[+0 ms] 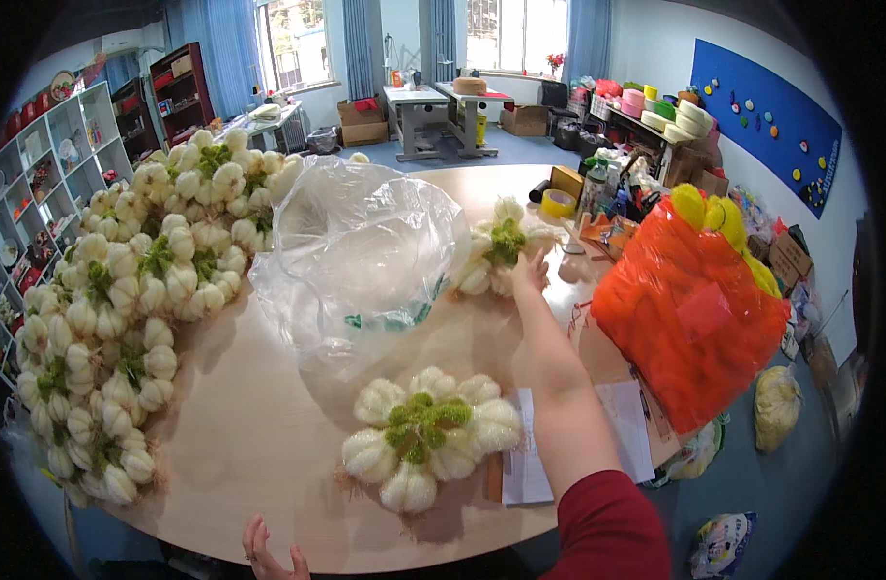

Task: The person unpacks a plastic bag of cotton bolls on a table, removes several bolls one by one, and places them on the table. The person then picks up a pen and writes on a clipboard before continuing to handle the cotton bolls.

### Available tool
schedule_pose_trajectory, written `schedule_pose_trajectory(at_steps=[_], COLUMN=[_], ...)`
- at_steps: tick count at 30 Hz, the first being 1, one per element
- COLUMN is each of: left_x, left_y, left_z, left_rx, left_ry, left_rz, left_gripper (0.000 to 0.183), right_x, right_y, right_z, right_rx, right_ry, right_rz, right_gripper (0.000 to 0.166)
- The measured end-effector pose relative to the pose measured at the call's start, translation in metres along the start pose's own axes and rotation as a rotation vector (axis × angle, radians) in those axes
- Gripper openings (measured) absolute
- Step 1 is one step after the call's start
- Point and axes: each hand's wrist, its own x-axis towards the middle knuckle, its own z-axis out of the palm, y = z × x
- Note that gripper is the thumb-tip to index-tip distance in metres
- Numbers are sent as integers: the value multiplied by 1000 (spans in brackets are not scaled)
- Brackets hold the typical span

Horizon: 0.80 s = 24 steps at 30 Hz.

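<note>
My right hand [530,274] reaches far across the table to a bunch of artificial garlic bulbs [506,239] with a green centre. Its fingers lie at the bunch's near right side; whether they grip it is unclear. At the table's near edge my left hand [272,551] holds nothing, its fingers apart, partly cut off by the picture's rim. A second garlic bunch [432,438], white around green stems, rests in front of me. Left of the far bunch lies a crumpled clear plastic bag [363,246].
Many garlic bunches [124,304] are heaped along the table's [247,435] left side. An orange-red filled plastic bag [693,312] with yellow fuzzy pieces [725,217] covers the right edge. Papers [624,428] lie under my right arm. Yellow tape [558,204] and bottles [596,181] stand behind.
</note>
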Motion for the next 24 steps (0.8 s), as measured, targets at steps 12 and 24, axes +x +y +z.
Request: schedule_pose_trajectory(at_steps=[12, 24], left_x=[52, 77], left_y=[32, 103], left_z=[14, -57], left_rx=[-426, -265], left_ry=[-21, 493], left_rz=[225, 472], left_gripper=[69, 81], right_x=[-15, -418], right_y=[32, -75], right_z=[-168, -311], right_rx=[717, 1151], right_ry=[467, -293], right_rz=[-402, -1225], right_gripper=[39, 29])
